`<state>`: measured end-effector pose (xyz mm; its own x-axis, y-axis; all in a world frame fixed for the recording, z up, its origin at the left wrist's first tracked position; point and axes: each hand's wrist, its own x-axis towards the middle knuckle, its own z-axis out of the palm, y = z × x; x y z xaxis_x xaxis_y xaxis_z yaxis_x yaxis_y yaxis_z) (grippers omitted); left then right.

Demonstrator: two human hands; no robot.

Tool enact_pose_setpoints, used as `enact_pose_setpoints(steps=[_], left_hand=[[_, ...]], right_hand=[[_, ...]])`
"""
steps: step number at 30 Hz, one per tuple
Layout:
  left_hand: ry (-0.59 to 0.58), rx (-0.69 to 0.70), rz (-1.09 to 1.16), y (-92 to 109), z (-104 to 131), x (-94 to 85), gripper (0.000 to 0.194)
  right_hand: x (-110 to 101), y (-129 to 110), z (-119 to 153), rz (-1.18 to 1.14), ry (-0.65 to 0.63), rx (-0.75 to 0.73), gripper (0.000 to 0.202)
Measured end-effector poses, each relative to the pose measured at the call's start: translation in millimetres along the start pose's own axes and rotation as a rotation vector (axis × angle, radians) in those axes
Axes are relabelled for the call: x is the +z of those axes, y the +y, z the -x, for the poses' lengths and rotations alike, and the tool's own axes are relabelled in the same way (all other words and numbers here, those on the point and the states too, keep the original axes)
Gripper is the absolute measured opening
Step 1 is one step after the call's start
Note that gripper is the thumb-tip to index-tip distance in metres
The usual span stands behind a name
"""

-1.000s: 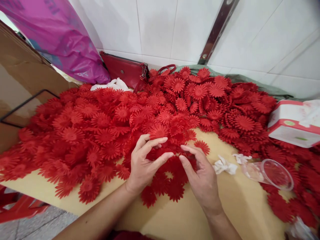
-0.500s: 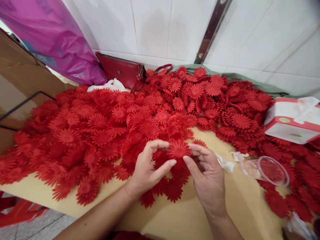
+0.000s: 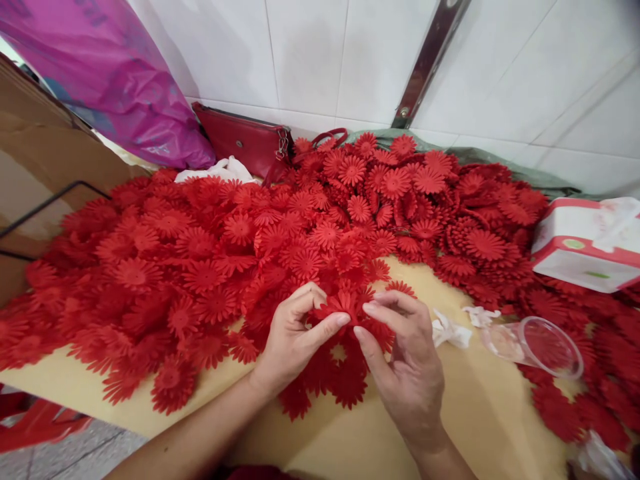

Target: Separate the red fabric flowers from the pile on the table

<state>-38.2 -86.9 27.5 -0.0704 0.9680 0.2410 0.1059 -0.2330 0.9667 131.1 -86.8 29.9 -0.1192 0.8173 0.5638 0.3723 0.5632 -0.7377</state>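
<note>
A red petalled flower piece (image 3: 345,303) is pinched between the thumb and fingers of my left hand (image 3: 295,333), its petals bent upward. My right hand (image 3: 407,353) is at the flower's right side, thumb and fingertips apart and close to its petals. Under and behind both hands lie more red flower pieces (image 3: 345,380) on the yellowish tabletop (image 3: 400,433). A large heap of flat red flowers (image 3: 200,247) spreads to the left, and a denser pile (image 3: 425,180) rises at the back.
A clear plastic cup (image 3: 547,347) lies on its side at the right, near crumpled white tissue (image 3: 450,330). Beyond it stands a tissue box (image 3: 587,247). A red purse (image 3: 240,143) and a purple bag (image 3: 130,87) are at the back left, beside cardboard (image 3: 60,160).
The flower piece has shifted slightly left and its petals are now bent up instead of spread flat. My right hand has moved a little left and its fingers have opened off the flower.
</note>
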Motion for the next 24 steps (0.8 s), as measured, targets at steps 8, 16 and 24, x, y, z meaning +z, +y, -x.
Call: enact_pose_setpoints(steps=[8, 16, 24], left_hand=[[-0.112, -0.014, 0.106, 0.2, -1.6, -0.3, 0.027], [0.177, -0.097, 0.095, -6.0, -0.8, 4.5, 0.012], [0.198, 0.201, -0.239, -9.4, -1.5, 0.0, 0.021]], right_hand=[[0.1, -0.4, -0.2, -0.064, -0.034, 0.107, 0.022], [0.5, 11.6, 3.3, -0.412, 0.222, 0.578, 0.012], [4.5, 11.8, -0.2, -0.542, 0.229, 0.661, 0.032]])
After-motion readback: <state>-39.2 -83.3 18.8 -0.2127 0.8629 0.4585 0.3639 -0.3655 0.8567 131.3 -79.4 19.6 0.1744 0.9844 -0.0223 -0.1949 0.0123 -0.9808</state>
